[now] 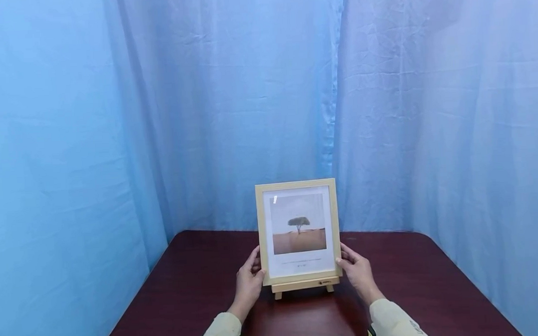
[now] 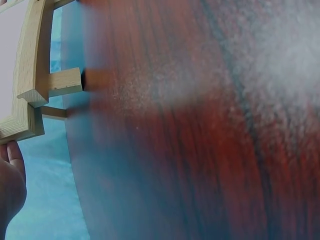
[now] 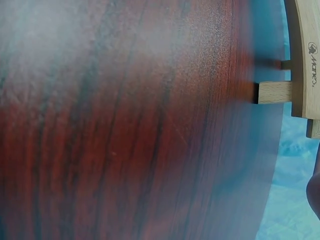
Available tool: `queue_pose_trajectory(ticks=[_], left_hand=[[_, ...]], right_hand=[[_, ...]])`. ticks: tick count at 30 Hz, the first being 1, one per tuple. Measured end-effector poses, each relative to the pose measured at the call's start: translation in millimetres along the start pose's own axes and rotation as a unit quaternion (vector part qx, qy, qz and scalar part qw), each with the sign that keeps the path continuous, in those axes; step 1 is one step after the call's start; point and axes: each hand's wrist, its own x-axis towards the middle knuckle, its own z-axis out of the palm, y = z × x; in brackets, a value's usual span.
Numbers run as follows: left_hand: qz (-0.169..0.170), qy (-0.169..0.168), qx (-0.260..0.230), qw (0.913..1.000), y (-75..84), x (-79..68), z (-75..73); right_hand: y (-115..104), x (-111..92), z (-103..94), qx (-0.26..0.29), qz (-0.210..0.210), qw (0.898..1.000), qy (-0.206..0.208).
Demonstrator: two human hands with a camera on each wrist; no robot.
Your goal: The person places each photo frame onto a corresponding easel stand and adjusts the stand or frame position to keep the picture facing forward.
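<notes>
A light wood picture frame (image 1: 261,228) with a tree print behind its glazing stands upright on a small wooden easel (image 1: 301,285). My left hand (image 1: 248,284) holds the frame's lower left side, its thumb near the front edge. On the opposite side, my right hand (image 1: 358,274) grips the lower right edge, thumb at the front and fingers partly hidden behind. In the left wrist view, the lower corner of the picture frame (image 2: 17,122) sits over the easel ledge (image 2: 36,60). The right wrist view shows the easel ledge (image 3: 309,75) with dark lettering and a short leg.
The easel's feet stand on a dark red-brown wood table (image 1: 193,286) with rounded far corners. Blue curtains (image 1: 248,98) hang behind the table and along both sides.
</notes>
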Motion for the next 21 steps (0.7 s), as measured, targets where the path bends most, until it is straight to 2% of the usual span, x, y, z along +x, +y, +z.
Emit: queue_pose_trajectory(ticks=[11, 21], left_hand=[[0.002, -0.010, 0.006, 0.9999, -2.3, 3.2, -1.5], [0.015, -0.023, -0.003, 0.9996, -8.7, 10.6, -3.0]], right_hand=[[-1, -6, 1.9, 0.010, -0.001, 1.000, 0.008], [0, -11, 4.3, -0.009, 0.001, 1.000, 0.018]])
